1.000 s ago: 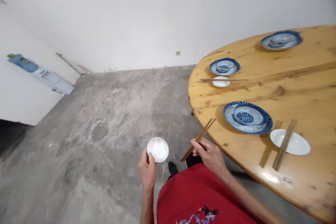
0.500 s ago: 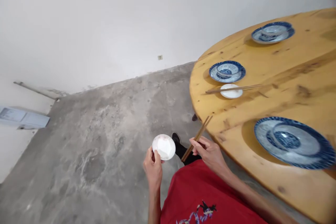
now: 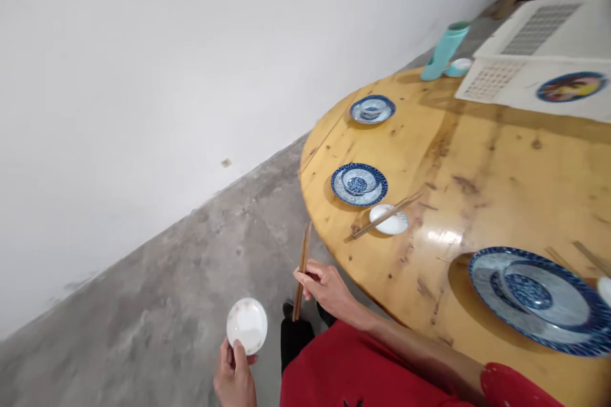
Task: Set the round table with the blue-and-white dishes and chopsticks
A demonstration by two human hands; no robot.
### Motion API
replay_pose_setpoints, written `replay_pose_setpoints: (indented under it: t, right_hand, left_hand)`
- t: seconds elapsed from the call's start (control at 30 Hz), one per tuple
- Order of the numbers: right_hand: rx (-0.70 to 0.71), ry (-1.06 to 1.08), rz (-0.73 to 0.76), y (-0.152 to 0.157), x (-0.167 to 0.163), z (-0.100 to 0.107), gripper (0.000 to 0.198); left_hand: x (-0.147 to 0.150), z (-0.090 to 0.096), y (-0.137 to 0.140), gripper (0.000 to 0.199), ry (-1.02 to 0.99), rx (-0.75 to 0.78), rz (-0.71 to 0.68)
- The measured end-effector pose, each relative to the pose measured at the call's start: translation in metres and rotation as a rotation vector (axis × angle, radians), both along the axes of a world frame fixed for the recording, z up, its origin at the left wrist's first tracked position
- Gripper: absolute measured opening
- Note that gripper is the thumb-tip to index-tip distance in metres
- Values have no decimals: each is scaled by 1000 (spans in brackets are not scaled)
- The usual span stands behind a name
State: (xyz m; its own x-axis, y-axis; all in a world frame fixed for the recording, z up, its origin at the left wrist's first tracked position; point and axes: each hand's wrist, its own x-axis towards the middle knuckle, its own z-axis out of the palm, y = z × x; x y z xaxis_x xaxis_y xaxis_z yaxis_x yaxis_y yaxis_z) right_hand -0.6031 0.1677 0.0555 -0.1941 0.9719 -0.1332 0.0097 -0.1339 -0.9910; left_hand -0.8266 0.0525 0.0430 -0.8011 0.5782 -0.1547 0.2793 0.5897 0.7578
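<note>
My left hand point(image 3: 235, 374) grips a small white saucer point(image 3: 247, 324) by its near rim, thumb on top, out over the floor. A pair of wooden chopsticks point(image 3: 302, 270) is pinched in my right hand point(image 3: 324, 287), pointing up and away, just off the table's edge. On the wooden table point(image 3: 410, 292), a blue-and-white plate with a bowl point(image 3: 359, 184) in it is nearest the chopsticks. Beside it, another pair of chopsticks point(image 3: 386, 215) rests across a white dish point(image 3: 395, 224). A larger-looking plate with a bowl point(image 3: 529, 292) stands close by on the right.
Farther back is another plate with a bowl point(image 3: 373, 109). At the far side stand a turquoise bottle point(image 3: 446, 51), a small bowl point(image 3: 459, 67) and a white box point(image 3: 520, 79). More chopsticks point(image 3: 592, 259) lie at the right. A white wall point(image 3: 167, 63) rises beyond the concrete floor point(image 3: 181, 292).
The view has swung right, bringing the bottle and white box into sight. Both hands still hold the saucer and the chopsticks; the chopsticks now point more upright.
</note>
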Motion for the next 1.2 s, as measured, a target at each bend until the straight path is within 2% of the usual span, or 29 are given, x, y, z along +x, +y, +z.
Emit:
replay_pose_setpoints:
  t: [0.13,0.27,0.43,0.57,0.7,0.87,1.07,1.2]
  right_hand:
    - [-47,2,-183,38,-15,-13,38]
    - [-27,-38,-377,91,-41,-21,39]
    - [-35,-14,-614,158,-81,-18,41]
    - [-95,40,-755,193,-104,-11,43]
    - [-185,97,-893,223,-110,-6,45]
    - [-188,118,-1034,274,-97,-13,43]
    - [-199,214,-1075,370,-62,-32,43]
    - [-192,287,-1155,432,-25,-34,41]
  left_hand:
    - [-46,-12,94,46,-2,-21,-239]
    - [-80,-5,204,43,-10,-19,-434]
    - [-102,16,325,44,26,46,-699]
    - [-104,16,405,39,7,62,-899]
    - [-80,4,475,36,-84,92,-1046]
    - [-20,-9,548,38,-212,89,-1233]
    - [51,-14,639,36,-257,46,-1382]
    - [97,-12,703,39,-221,-27,-1468]
